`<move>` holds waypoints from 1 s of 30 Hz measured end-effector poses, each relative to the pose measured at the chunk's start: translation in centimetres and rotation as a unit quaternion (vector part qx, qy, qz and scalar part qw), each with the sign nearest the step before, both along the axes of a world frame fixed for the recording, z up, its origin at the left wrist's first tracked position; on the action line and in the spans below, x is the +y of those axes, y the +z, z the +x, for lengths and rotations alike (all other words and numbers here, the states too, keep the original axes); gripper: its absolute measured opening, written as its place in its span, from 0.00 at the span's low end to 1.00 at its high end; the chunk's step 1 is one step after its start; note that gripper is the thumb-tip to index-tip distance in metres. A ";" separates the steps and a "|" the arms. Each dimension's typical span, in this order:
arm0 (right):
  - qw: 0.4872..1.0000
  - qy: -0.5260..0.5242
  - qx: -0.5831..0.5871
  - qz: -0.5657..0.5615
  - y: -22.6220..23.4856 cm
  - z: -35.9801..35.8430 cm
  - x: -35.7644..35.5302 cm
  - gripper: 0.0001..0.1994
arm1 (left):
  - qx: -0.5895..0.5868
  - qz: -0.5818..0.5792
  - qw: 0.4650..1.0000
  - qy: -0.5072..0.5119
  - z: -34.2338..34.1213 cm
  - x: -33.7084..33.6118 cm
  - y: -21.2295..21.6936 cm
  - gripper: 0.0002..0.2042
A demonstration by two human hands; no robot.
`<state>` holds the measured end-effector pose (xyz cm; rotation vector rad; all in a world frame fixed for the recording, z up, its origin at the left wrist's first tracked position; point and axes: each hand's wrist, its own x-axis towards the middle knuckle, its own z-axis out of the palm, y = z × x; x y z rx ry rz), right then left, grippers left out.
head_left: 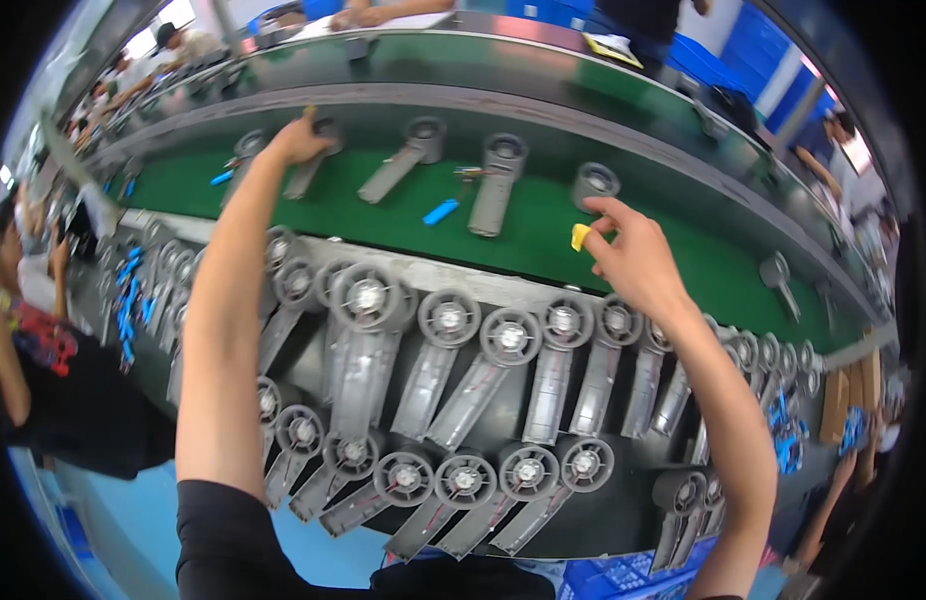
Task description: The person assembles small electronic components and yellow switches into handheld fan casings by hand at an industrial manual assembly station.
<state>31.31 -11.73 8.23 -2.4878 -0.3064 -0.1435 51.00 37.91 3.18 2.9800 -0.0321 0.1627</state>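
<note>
1. Factory line: a green conveyor belt (543, 235) curves across the upper half of the frame. In front of it, a dark worktable (583, 520) fills the centre and lower frame.
2. Left hand (301, 140), upper left of the frame: arm stretched far out over the belt, fingers curled on a grey fan-handle part (308, 172) lying on the green. Whether it is actually clamped, can't tell; the hand hides the contact.
3. Right hand (638, 255), right of centre over the near edge of the belt: thumb and forefinger pinched together on a small yellow piece (579, 237). The other fingers are loosely bent.
4. Just above the right hand, a short grey round part (594, 184) stands on the belt, apart from the fingers.
5. More on the belt, upper centre: two further grey fan-handle parts (495, 185) lying flat and a blue clip (441, 212) between them. A second blue bit sits at the upper left of the belt, near the left forearm.
6. Worktable: two rows of grey fan-handle bodies (453, 365), round heads toward the belt in the back row, heads toward the person in the front row, packed side by side and touching.
7. Left edge of the frame: another person in a dark shirt (53, 390), beside more grey parts and blue clips.
8. Top and right rim: other workers on the far side of the belt, blue crates (753, 50) behind them.
</note>
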 end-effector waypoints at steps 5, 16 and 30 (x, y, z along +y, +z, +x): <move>0.989 -0.129 0.078 0.006 6.2 -8.1 -11.0 0.18 | -0.039 -0.045 0.997 -0.055 -0.9 -1.1 -0.4 0.34; 0.933 -0.312 0.057 -0.173 3.2 -28.8 -29.7 0.13 | -0.178 -0.365 0.896 -0.180 -20.6 -10.7 14.1 0.32; 0.953 -0.271 -0.002 -0.136 -1.2 -35.1 -28.8 0.16 | -0.006 -0.372 0.893 -0.253 -49.8 -40.1 5.1 0.31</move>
